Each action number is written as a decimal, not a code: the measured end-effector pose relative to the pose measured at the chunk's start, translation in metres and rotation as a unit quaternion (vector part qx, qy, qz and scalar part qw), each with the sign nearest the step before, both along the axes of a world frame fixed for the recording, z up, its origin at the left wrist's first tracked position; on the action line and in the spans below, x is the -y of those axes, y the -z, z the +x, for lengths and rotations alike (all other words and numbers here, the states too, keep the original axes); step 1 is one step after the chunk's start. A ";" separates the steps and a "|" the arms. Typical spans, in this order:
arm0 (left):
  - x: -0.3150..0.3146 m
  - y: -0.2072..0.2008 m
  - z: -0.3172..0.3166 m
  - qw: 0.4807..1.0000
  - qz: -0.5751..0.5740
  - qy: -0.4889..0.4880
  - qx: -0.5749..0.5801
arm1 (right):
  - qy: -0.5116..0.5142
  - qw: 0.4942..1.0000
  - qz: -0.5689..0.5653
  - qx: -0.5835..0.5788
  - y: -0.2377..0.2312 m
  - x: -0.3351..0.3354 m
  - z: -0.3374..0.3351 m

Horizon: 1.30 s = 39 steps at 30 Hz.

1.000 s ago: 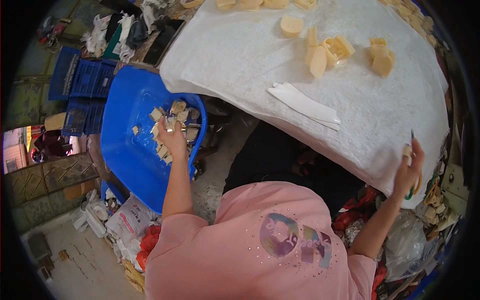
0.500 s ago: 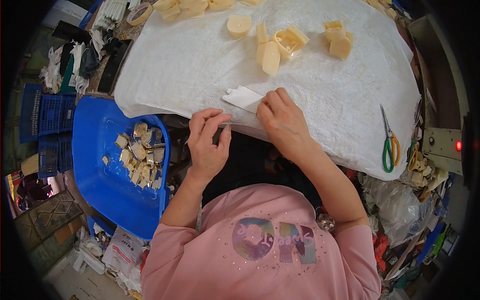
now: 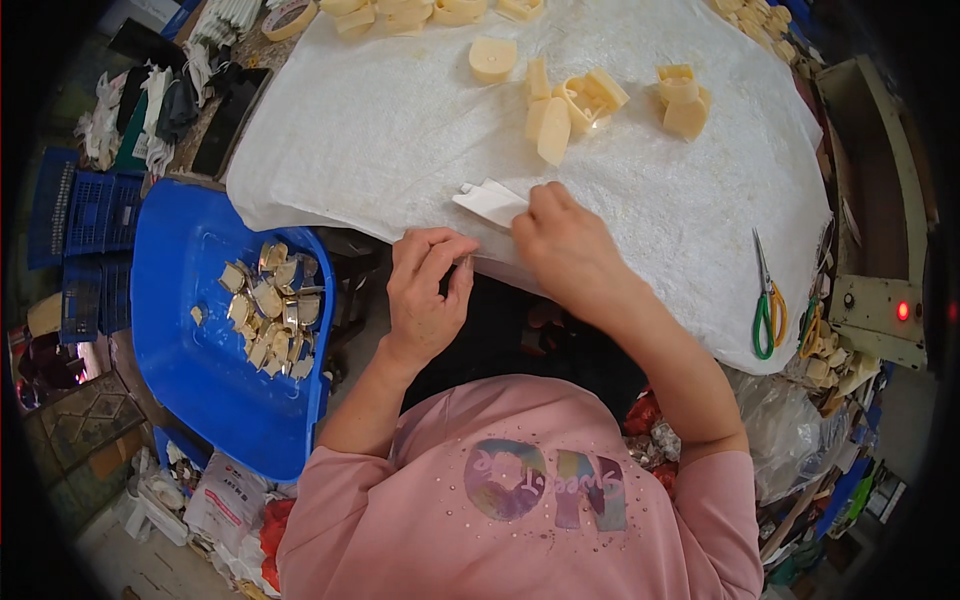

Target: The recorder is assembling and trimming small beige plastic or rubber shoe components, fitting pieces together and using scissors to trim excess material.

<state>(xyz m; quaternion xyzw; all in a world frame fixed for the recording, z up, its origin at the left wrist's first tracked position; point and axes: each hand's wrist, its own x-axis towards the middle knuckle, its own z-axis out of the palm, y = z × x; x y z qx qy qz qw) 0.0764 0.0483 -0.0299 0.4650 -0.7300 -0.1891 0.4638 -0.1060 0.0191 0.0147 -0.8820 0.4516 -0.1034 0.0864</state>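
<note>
At the near edge of the cloth-covered table, my left hand (image 3: pixel 425 290) is closed in a pinch, thumb against forefinger. Whatever lies between those fingertips is too small to make out. My right hand (image 3: pixel 565 245) has its fingers curled over the right end of a flat white strip (image 3: pixel 490 203), paper or cloth, which lies on the white cover (image 3: pixel 370 130). Farther back sit pale yellow molded pieces: a single rounded one (image 3: pixel 493 61), a joined cluster (image 3: pixel 590 97) and a smaller pair (image 3: pixel 684 105).
A blue plastic tub (image 3: pixel 190 370) at the left holds several shiny gold-coloured pieces (image 3: pixel 275 310). Scissors (image 3: pixel 768 300) with green and orange handles lie at the table's right edge. Beyond stands a metal box (image 3: pixel 880 305) with a red light. Gloves and blue baskets (image 3: pixel 100 215) crowd the far left.
The fingers of my left hand have drawn closer together into a pinch. My right hand stays at the white strip, its fingers more tightly curled. The whole view has shifted slightly.
</note>
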 end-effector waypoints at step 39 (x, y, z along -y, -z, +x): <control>0.018 -0.036 -0.074 0.780 0.376 0.170 -0.470 | 0.438 0.828 -0.116 0.331 0.011 0.059 -0.142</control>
